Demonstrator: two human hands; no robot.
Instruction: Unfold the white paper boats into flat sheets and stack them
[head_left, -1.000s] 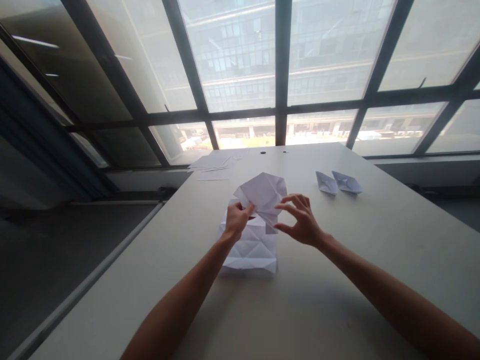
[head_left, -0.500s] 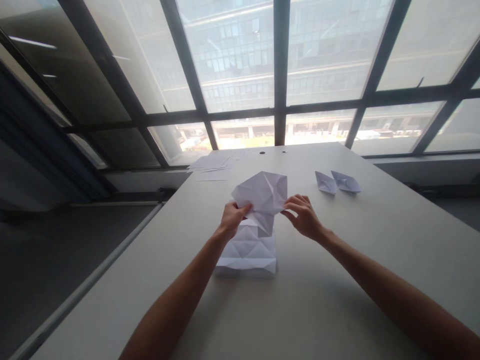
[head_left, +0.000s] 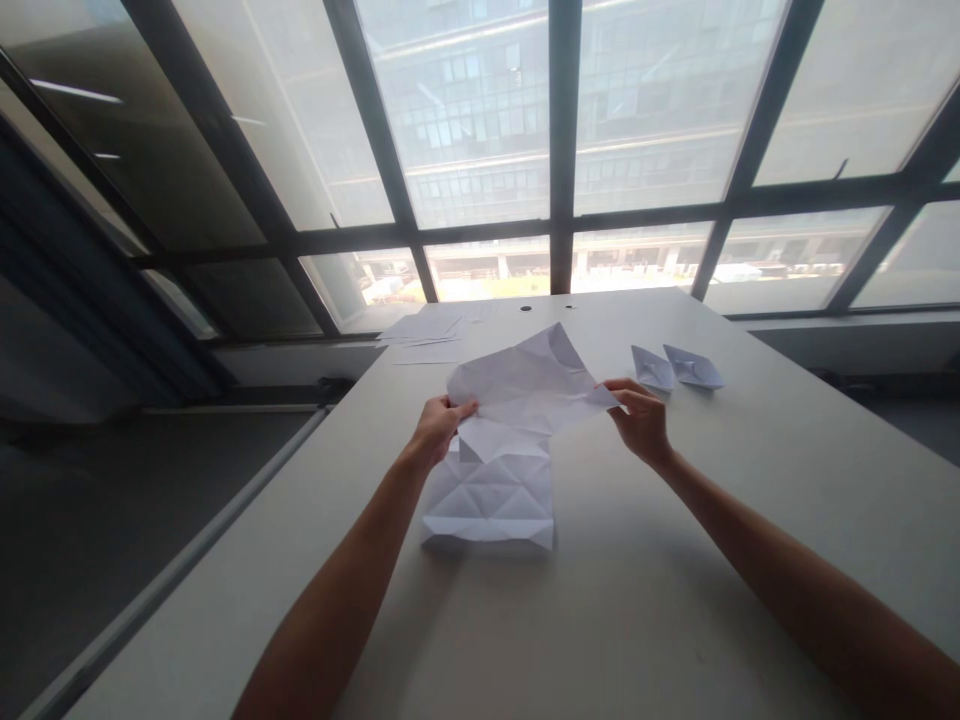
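Observation:
A creased sheet of white paper (head_left: 525,385) is stretched between my two hands above the table. My left hand (head_left: 439,425) pinches its left edge, thumb on top. With thumb and fingers closed, my right hand (head_left: 637,410) grips a pointed corner at the right. The sheet's far part is still bent up along its folds. Beneath and nearer to me lies a second white paper (head_left: 491,500), marked with a grid of diagonal creases, its near edge raised a little. The held sheet hides the far part of it.
Two folded paper boats (head_left: 694,368) stand on the right of the white table (head_left: 637,600). Several loose paper sheets (head_left: 424,328) lie at the far left corner. Large windows (head_left: 480,120) rise behind the table, and a dark curtain (head_left: 90,270) hangs at the left.
My hands have moved apart, the left one leftward and the right one rightward. The held sheet has opened out wider between them. The creased paper below shows more of its surface.

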